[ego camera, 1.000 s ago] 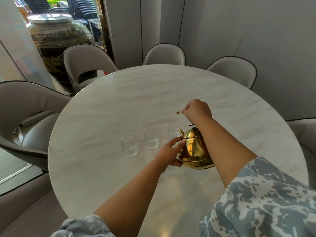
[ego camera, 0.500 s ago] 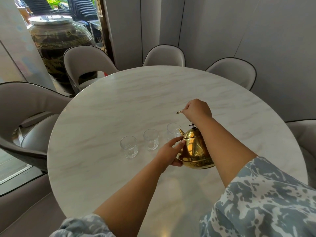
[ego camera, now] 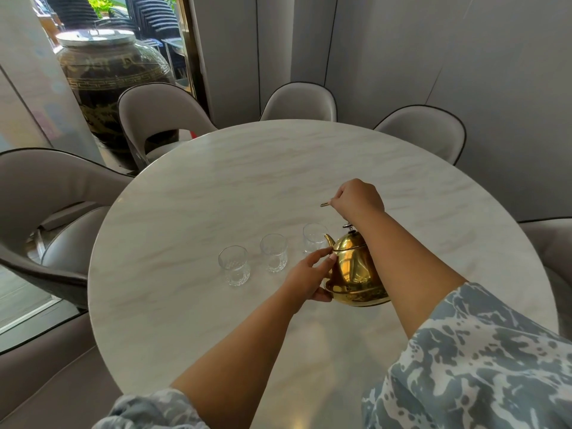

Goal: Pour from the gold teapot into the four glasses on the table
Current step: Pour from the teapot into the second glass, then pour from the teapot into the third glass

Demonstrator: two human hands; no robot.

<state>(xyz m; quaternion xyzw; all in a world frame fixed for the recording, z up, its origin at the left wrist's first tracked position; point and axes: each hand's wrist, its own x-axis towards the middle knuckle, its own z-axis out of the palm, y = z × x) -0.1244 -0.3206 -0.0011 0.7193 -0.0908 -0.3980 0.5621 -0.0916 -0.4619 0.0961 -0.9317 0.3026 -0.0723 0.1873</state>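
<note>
My right hand is fisted on the handle above the teapot; my left hand lies spread against its side. The pot tilts, spout at the nearest glass. It looks heavy and slick, so I'd grip the handle, palm steadying the body.

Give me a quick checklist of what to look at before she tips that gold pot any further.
1. Handle gripped: right hand is closed on the teapot's handle. Ok.
2. Body steadied: left hand rests against the gold teapot. Ok.
3. Spout over a glass: it points at the nearest glass. Ok.
4. Lid seated. Ok.
5. All four glasses ready: three show upright; the fourth is hidden. Cannot tell.
6. Liquid already in the glasses. Cannot tell.
</note>
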